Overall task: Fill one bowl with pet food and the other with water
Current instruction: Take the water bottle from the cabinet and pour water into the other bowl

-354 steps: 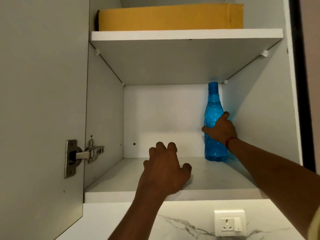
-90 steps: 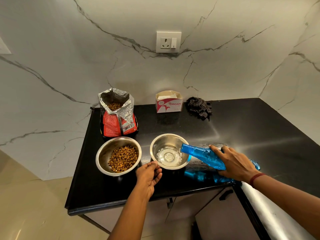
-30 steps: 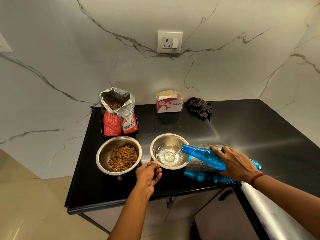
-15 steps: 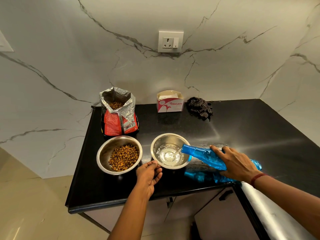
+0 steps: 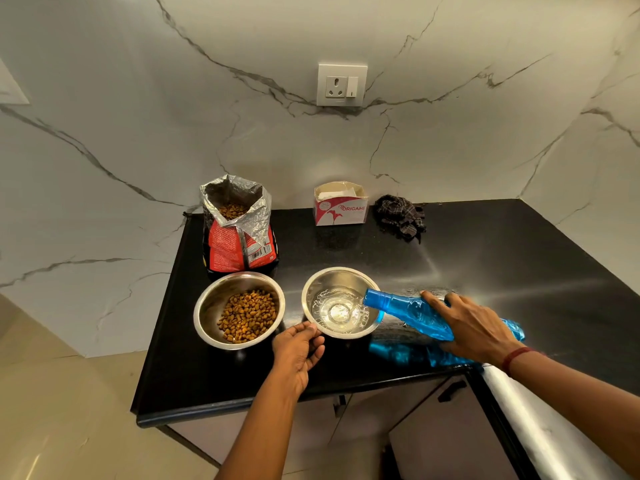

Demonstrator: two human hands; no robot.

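Observation:
Two steel bowls stand side by side on the black counter (image 5: 485, 265). The left bowl (image 5: 207, 311) holds brown kibble. The right bowl (image 5: 313, 289) has water in its bottom. My right hand (image 5: 471, 329) grips a blue plastic bottle (image 5: 412, 313), tipped nearly flat with its open mouth over the right bowl's rim, water running out. My left hand (image 5: 298, 348) holds the near-left rim of the right bowl with its fingertips.
An open red and silver pet food bag (image 5: 239, 237) stands behind the left bowl. A small pink and white carton (image 5: 341, 209) and a dark crumpled cloth (image 5: 400, 214) sit by the marble wall. A wall socket (image 5: 342, 84) is above. The counter's front edge is just below my hands.
The bottle stays tipped at the bowl and the water in the right bowl has spread a little. Both hands hold their places.

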